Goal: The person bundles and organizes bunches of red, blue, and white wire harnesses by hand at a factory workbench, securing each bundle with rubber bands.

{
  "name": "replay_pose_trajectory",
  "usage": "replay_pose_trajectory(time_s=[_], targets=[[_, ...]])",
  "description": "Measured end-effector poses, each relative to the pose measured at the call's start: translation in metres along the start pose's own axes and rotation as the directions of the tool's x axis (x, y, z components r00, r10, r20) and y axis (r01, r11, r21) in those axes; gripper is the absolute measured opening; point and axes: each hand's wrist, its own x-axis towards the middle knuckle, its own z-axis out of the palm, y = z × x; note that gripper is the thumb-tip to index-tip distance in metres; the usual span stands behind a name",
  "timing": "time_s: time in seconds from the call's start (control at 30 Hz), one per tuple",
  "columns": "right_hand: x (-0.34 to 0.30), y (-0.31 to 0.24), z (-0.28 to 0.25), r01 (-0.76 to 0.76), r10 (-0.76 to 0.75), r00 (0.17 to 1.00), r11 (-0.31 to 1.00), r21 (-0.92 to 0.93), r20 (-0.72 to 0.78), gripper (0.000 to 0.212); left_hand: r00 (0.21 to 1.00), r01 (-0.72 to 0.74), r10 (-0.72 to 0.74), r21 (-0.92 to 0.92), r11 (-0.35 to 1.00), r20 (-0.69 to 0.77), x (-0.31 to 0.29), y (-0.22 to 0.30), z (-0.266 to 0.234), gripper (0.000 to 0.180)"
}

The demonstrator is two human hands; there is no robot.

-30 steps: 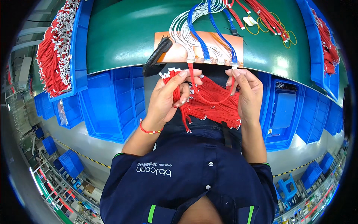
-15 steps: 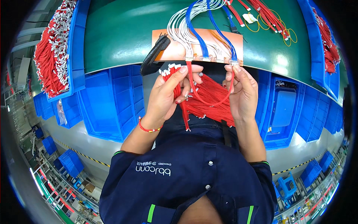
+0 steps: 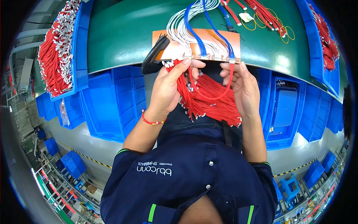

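My left hand (image 3: pixel 167 87) is closed around a bunch of thin red cables (image 3: pixel 182 84) with white plug ends. Its thumb and forefinger reach to the left end of a row of clear sockets, at the edge of an orange board (image 3: pixel 172 48). A looped red cable (image 3: pixel 214 98) hangs between that end and a right-hand socket (image 3: pixel 232 60), which blue wires enter from behind. Around this socket my right hand (image 3: pixel 244 87) has its thumb and fingers apart, close beside the cable. White wires (image 3: pixel 177 28) and blue wires (image 3: pixel 192 31) run back from the sockets.
A large heap of red cables (image 3: pixel 212 93) lies on my lap. Blue bins of red cables stand left (image 3: pixel 80 56) and right (image 3: pixel 317 48) on the green table (image 3: pixel 123 37). A black strap-like piece (image 3: pixel 154 52) sits by the board; more red cables (image 3: pixel 263 15) lie at the back.
My right thumb and fingers have parted from the right-hand plug, where they were pinching. My left thumb has moved up to the left socket, and its bunch hangs more spread out.
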Motion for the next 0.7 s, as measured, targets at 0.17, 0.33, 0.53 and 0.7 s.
replay_pose_trajectory(time_s=[0.17, 0.33, 0.53, 0.7], targets=[[-0.015, 0.038, -0.016, 0.232, -0.189, 0.973, 0.761, -0.606, 0.135, 0.009, 0.983, 0.168, -0.151, -0.176, 0.97, 0.106, 0.001, 0.007, 0.001, 0.034], [-0.01, 0.051, -0.005, 0.494, -0.314, 0.854, 0.239, -0.836, 0.415, 0.009, 0.973, 0.225, -0.211, -0.185, 0.957, 0.093, -0.001, 0.009, 0.004, 0.036], [-0.012, 0.051, -0.009, 0.38, -0.33, 0.917, 0.553, -0.741, 0.224, 0.012, 0.981, 0.184, -0.167, -0.194, 0.964, 0.102, -0.002, 0.003, 0.003, 0.033], [-0.018, 0.032, -0.009, -0.004, 0.007, 1.0, 0.991, -0.133, 0.02, 0.015, 0.996, 0.086, -0.085, -0.155, 0.984, 0.018, -0.007, -0.001, 0.013, 0.034]])
